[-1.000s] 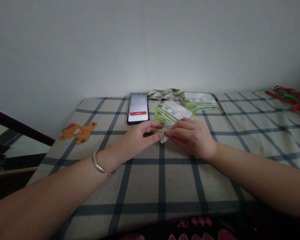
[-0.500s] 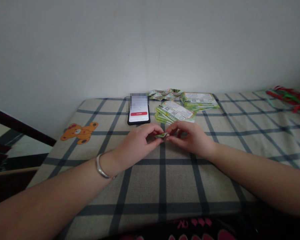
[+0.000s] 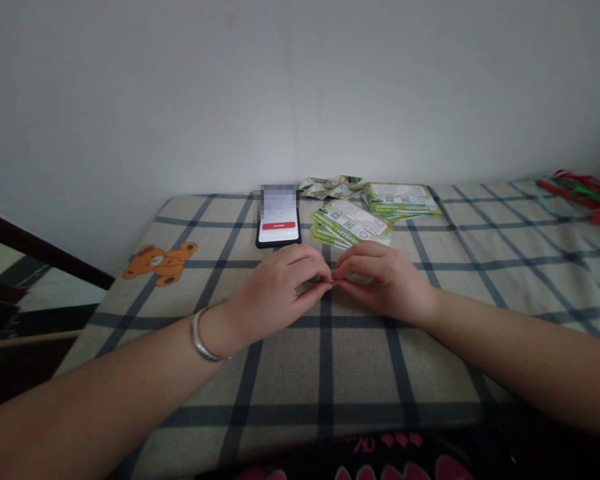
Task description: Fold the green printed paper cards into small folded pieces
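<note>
Checked cloth (image 3: 285, 373) lies spread out. An orange bear figure (image 3: 167, 268) lies flat at left. A phone (image 3: 279, 235), screen lit, lies near the pale wall (image 3: 290, 87). A red-and-green bundle (image 3: 583, 193), details indistinct, lies far right.

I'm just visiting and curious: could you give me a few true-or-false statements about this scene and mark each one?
1. A silver bracelet is on the wrist of the left hand. True.
2. The phone lies to the left of the fanned green cards. True.
3. The phone's screen is dark. False: it is lit and shows a red bar.
4. Small folded pieces lie nearer the wall than the fanned green cards. True.
5. The right hand rests on the phone. False: its fingertips are close to those of the left hand.
</note>
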Action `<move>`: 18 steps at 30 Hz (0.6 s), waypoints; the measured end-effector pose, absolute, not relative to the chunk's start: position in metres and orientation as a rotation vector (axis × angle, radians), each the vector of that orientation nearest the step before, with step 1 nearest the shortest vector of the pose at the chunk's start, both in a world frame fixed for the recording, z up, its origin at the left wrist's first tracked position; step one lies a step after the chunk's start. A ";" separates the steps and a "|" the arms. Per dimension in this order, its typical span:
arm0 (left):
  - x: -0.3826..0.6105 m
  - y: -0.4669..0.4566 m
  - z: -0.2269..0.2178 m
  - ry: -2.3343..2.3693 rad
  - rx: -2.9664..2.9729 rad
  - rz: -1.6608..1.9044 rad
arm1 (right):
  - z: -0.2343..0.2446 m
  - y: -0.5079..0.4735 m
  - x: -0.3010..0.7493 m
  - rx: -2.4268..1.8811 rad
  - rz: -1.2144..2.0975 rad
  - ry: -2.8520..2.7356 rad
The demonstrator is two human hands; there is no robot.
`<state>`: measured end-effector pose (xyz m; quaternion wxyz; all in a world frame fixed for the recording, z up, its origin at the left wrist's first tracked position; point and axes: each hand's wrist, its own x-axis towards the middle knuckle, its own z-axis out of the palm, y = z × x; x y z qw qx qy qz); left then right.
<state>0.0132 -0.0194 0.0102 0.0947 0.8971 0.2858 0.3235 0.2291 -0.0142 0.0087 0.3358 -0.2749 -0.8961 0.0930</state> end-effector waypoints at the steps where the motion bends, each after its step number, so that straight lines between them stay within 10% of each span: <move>1: 0.013 -0.020 0.010 0.849 2.656 0.951 | 0.009 -0.014 0.229 -0.721 0.232 -2.341; 18: 0.015 -0.016 0.011 0.976 2.439 1.004 | 0.009 -0.015 0.232 -0.752 0.153 -2.353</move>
